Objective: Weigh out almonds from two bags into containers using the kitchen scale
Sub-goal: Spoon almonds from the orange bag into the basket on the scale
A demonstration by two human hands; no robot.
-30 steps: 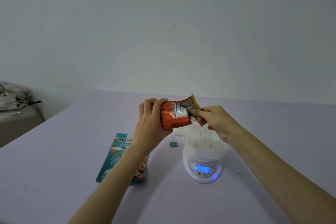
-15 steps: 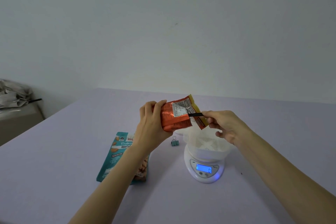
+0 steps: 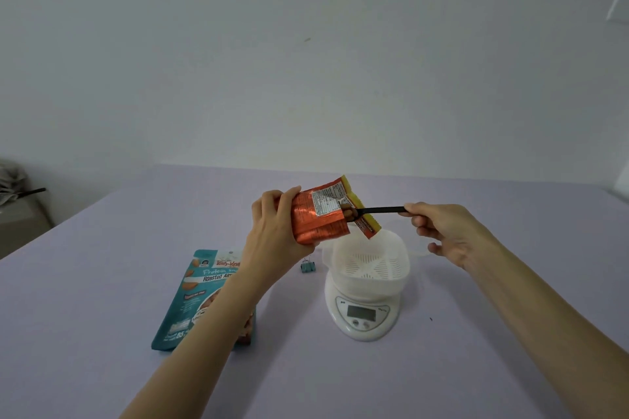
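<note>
My left hand (image 3: 272, 224) grips an orange foil almond bag (image 3: 320, 214), tilted with its torn mouth toward the right. My right hand (image 3: 442, 231) pinches the end of a thin black spoon (image 3: 381, 210); its bowl sits at the bag's mouth with brown almonds on it. Below the bag's mouth stands a white slotted container (image 3: 369, 260) on a white kitchen scale (image 3: 362, 315), whose display looks grey. A teal roasted-almond bag (image 3: 200, 296) lies flat on the table, partly hidden by my left forearm.
A small teal binder clip (image 3: 308, 266) stands on the lilac table (image 3: 102, 299) between the teal bag and the scale. Another pale container edge (image 3: 417, 250) shows behind the scale. A low shelf with crumpled paper (image 3: 13, 187) is at far left.
My right hand has pulled rightward, drawing the black spoon out of the orange bag with almonds on it. The scale's display has gone from lit blue to grey.
</note>
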